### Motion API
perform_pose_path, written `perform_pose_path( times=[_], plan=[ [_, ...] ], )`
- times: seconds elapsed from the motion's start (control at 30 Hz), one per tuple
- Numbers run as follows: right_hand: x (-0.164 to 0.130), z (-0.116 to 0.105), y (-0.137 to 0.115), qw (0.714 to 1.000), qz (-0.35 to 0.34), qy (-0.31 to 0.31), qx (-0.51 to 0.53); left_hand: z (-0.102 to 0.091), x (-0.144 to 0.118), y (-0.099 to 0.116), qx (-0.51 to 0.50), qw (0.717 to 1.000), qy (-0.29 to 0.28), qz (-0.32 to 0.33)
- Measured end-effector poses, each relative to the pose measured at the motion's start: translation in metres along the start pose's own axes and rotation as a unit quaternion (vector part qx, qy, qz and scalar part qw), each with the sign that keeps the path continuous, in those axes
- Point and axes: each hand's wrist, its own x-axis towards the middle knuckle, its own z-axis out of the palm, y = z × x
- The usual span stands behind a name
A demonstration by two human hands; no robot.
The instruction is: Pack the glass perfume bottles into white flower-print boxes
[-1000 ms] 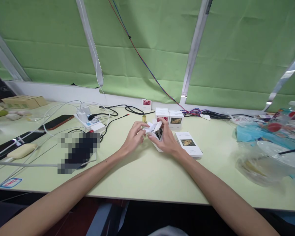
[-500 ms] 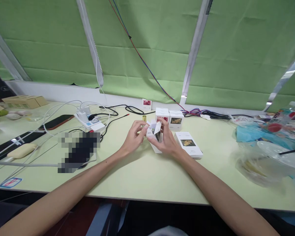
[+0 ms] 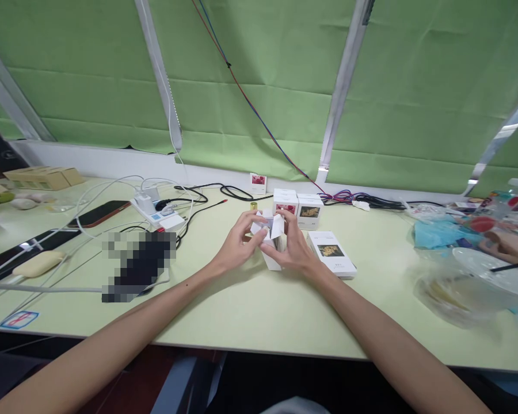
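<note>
On the pale green surface (image 3: pixel 250 310), a white power strip (image 3: pixel 157 214) with trailing cables sits at left. At centre, the left hand (image 3: pixel 237 244) and right hand (image 3: pixel 291 247) both close around a small white carton (image 3: pixel 271 241), upright on the surface, fingers pinching its open top flaps, seemingly to steady it. Just right lies a flat white box (image 3: pixel 331 253), with two more boxes (image 3: pixel 297 208) behind.

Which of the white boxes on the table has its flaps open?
The white box held in both hands; the flat-lying box and the two upright boxes behind are closed.
</note>
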Motion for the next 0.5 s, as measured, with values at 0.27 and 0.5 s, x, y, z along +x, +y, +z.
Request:
perform_pose_path(
  times=[0.27, 0.5],
  plan=[
    [0.0003, -0.0011, -0.0039, 1.0, -0.016, -0.001, 0.009, -0.0004, -0.0007, 0.0022, -0.009, 1.0, -0.023, 0.004],
    [-0.0005, -0.0006, -0.0025, 1.0, -0.009, 0.008, -0.001, -0.0009, -0.0017, 0.0027, -0.03, 0.999, -0.039, -0.002]
  ],
)
